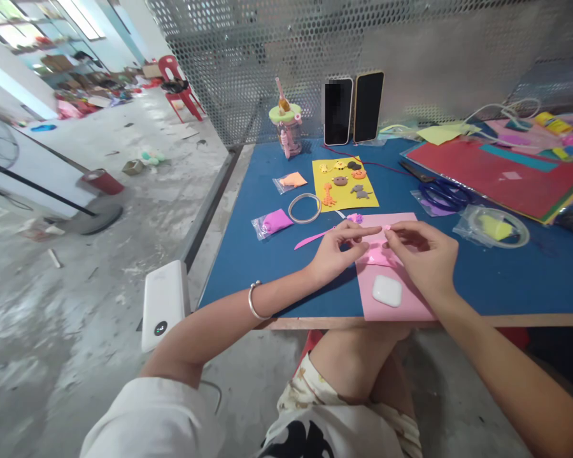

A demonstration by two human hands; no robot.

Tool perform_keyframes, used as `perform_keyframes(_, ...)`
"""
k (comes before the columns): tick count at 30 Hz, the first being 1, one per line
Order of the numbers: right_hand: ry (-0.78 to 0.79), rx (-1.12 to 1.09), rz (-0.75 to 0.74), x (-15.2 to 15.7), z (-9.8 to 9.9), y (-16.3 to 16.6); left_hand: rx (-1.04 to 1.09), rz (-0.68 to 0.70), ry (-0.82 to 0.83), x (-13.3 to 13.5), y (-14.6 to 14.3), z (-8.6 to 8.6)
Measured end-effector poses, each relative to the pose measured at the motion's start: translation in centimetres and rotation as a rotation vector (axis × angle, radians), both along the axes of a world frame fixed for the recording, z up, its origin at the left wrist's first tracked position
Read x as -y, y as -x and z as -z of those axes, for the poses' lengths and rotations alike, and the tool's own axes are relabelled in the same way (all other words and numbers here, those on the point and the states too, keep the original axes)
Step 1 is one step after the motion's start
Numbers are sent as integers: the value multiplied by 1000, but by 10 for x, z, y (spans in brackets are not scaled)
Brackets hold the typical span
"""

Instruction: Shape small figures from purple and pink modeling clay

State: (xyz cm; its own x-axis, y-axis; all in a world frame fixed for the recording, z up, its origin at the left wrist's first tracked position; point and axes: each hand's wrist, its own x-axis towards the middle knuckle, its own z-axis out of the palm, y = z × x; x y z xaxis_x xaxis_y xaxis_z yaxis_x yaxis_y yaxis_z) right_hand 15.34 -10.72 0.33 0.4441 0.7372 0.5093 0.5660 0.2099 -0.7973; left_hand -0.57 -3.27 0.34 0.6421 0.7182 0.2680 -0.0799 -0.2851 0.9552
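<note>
My right hand [424, 251] pinches a tiny pink piece of clay [387, 228] between thumb and fingertips. From the other side, my left hand [337, 251] stretches its index finger close to that piece, thumb apart; whether the fingertip touches it I cannot tell. Below both hands lies a pink packet of modelling clay [378, 256] on a pink sheet [377, 308]. A white rounded case [387, 291] rests on the same sheet. Beside my left hand are a pink plastic clay knife [310, 240] and a small purple clay piece [355, 218].
A yellow card [325, 168] bears several clay animals. Bagged orange clay [293, 180], bagged magenta clay [275, 221] and a clear ring [304, 208] lie left. Blue scissors [442, 196] and red sheets [496, 172] lie right. A lidded cup [289, 130] and two phones [338, 113] stand behind.
</note>
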Motion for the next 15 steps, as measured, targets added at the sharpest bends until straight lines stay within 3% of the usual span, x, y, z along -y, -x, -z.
perform_keyframes(15,-6,28,-12,1,2,-2,56,-27,-114,0,0,-1)
